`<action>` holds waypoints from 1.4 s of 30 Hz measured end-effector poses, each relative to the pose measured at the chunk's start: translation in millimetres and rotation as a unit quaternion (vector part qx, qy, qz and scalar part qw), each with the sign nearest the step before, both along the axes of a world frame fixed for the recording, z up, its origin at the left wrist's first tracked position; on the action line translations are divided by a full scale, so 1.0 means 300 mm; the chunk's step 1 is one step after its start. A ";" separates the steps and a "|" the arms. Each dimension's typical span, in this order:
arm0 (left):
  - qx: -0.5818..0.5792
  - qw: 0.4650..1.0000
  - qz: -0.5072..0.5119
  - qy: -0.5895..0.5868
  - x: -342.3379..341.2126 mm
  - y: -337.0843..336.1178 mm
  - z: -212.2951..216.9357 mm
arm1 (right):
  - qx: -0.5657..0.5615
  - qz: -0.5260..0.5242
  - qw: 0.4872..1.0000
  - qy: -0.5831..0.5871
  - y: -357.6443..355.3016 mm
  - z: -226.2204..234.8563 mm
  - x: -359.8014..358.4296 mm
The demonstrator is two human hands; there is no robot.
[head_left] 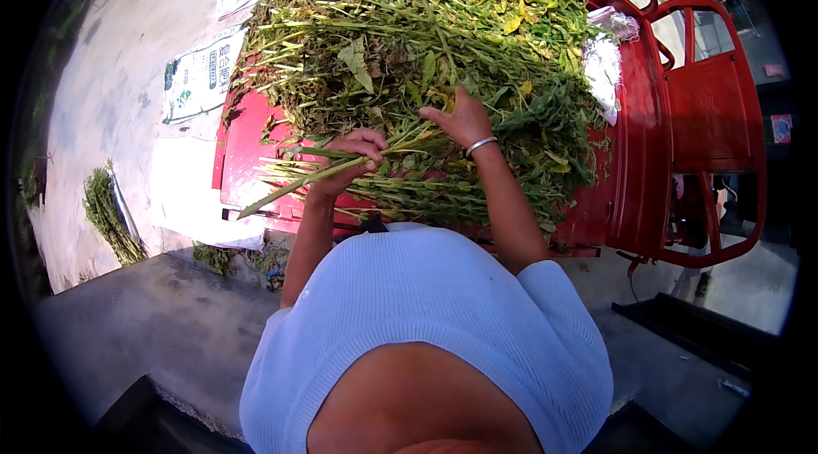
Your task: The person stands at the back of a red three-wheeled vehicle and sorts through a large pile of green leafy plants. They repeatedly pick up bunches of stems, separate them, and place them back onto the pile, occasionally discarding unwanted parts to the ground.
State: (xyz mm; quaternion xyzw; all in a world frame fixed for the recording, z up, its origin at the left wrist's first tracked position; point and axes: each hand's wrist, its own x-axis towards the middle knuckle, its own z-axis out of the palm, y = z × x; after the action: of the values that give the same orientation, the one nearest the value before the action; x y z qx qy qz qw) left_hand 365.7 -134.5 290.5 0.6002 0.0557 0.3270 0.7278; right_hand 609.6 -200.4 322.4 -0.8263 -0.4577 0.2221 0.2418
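Green stalks (288, 189) are grasped in the left hand (345, 164); whether any are gripped by the right hand (464, 121) just beside cannot be told. Only a handful is gathered; beyond both hands, a large heap (375, 32) is judged left unhandled.

Strong daylight washes out the white sheet (189, 188) at left. Fisheye distortion bends the rim, with black corners.

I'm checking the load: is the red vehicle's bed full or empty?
Largely full: leafy green stalks cover most of the red bed; bare metal shows mainly along its edges.
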 end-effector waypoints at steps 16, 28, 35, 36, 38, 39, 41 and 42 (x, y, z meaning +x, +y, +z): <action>-0.279 0.945 0.155 -0.071 0.053 -0.002 -0.116 | 0.275 -0.123 0.924 0.235 -0.281 -0.096 -0.167; -0.250 0.959 0.115 -0.062 0.042 -0.011 -0.099 | 0.177 0.160 0.924 0.299 -0.478 -0.004 -0.105; -0.261 0.958 0.070 -0.100 0.046 0.021 -0.105 | -0.516 0.096 0.847 -0.085 -1.191 -0.327 0.133; -0.265 0.956 0.067 -0.103 0.048 0.022 -0.101 | -0.503 0.094 0.854 -0.097 -1.198 -0.305 0.152; -0.269 0.955 0.071 -0.104 0.042 0.023 -0.091 | -0.426 0.029 0.902 -0.066 -1.111 -0.214 0.170; -0.266 0.955 0.066 -0.109 0.046 0.026 -0.084 | -0.357 -0.040 0.933 -0.021 -0.983 -0.161 0.169; -0.260 0.957 0.049 -0.119 0.072 0.029 -0.053 | -0.108 -0.069 0.988 -0.084 -0.794 -0.216 0.157; -0.272 0.953 0.039 -0.126 0.090 0.031 -0.033 | -0.007 -0.050 0.992 -0.114 -0.695 -0.270 0.147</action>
State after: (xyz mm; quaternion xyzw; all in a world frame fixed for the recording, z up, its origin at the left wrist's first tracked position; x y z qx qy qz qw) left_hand 392.6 -125.3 280.5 0.3306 0.0744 0.4006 0.8513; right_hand 653.6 -408.9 241.3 -0.8696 -0.4391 0.1171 0.1930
